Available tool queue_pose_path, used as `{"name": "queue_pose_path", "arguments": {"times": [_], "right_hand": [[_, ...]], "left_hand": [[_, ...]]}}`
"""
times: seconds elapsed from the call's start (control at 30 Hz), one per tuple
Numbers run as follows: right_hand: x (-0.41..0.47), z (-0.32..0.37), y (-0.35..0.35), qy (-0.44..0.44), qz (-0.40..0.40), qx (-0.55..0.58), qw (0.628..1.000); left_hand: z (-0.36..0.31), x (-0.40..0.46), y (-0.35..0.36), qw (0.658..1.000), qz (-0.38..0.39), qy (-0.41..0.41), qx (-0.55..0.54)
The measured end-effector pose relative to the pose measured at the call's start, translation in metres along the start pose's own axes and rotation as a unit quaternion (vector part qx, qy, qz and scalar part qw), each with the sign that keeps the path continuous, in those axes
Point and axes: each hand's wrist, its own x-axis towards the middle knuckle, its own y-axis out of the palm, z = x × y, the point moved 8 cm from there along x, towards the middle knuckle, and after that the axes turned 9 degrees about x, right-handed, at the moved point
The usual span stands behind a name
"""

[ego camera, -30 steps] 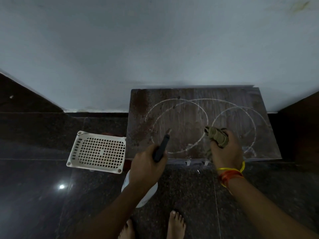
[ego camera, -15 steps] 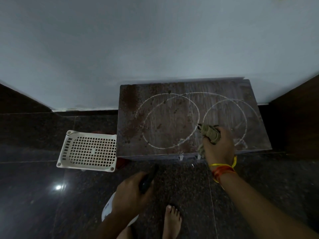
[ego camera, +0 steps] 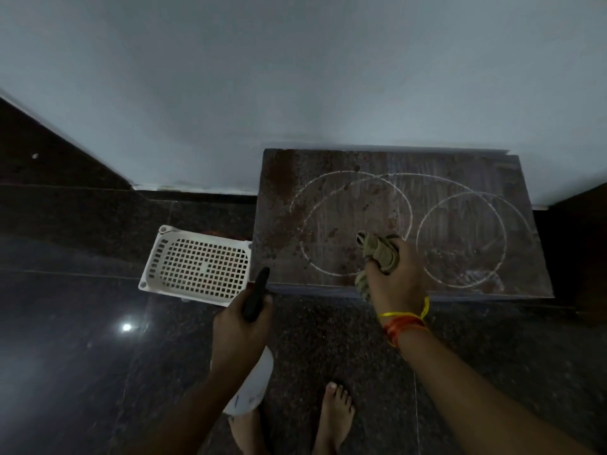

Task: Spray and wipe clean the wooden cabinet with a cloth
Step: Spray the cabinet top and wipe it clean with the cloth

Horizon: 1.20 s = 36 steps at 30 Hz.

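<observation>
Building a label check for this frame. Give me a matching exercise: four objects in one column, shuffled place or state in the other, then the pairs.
Column 1:
1. cloth
2. spray bottle
3. white basket
4. cabinet top

Column 2:
A. on the floor, left of the cabinet
B. bunched in the right hand
C. marked with pale ring stains
D. gripped by the left hand, dark nozzle pointing toward the cabinet

Pairs: 1-B, 2-D, 3-A, 4-C
</observation>
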Motion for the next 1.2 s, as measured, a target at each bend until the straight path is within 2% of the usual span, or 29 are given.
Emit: {"name": "queue_pose_path", "arguments": {"times": [0.17, 0.3, 0.43, 0.8, 0.97, 1.03, 1.2], "right_hand": [[-0.002, 0.015, 0.01, -0.041, -0.004, -0.052, 0.998], [0.0, 0.017, 0.022, -0.034, 0.031, -0.055, 0.997], [-0.003, 0.021, 0.026, -0.041, 0.024, -0.051, 0.998], [0.004, 0.012, 0.018, -0.032, 0.037, -0.052, 0.997], [0.01, 0.014, 0.005, -0.043, 0.005, -0.037, 0.998], [0.012, 0.012, 0.005, -0.043, -0.008, -0.034, 0.998], [0.013, 0.001, 0.029, -0.035, -0.029, -0.061, 0.997]], "left_hand": [[0.007, 0.006, 0.002, 0.998, -0.023, -0.04, -0.038], [0.026, -0.001, -0.001, 0.996, -0.035, -0.075, -0.04], [0.039, -0.012, 0.0, 0.995, -0.02, -0.083, -0.045], [0.014, -0.018, 0.031, 0.998, 0.068, -0.007, 0.012], [0.003, -0.023, 0.05, 0.996, 0.088, 0.015, 0.018], [0.002, -0.024, 0.053, 0.997, 0.078, 0.025, 0.004], [0.017, -0.014, 0.042, 0.998, -0.003, 0.009, -0.065]]}}
